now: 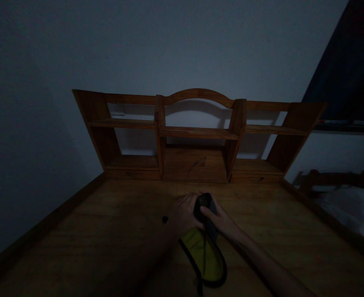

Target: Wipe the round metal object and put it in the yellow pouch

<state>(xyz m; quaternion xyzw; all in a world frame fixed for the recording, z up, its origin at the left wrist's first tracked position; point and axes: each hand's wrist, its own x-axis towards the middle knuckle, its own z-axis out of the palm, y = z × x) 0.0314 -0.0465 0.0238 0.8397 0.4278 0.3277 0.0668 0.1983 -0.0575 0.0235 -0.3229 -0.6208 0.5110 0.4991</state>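
The room is dim. Both my hands meet over a small dark object at the middle of a wooden desk. My left hand curls around its left side, fingers closed. My right hand grips it from the right, thumb across the front. I cannot make out what the dark object is. A yellow-green pouch with black edging lies flat on the desk just below my hands, partly under them.
A wooden hutch with open shelves stands at the back of the desk against a pale wall. A small dark item lies left of my left hand. A bed with a white sheet is at the right.
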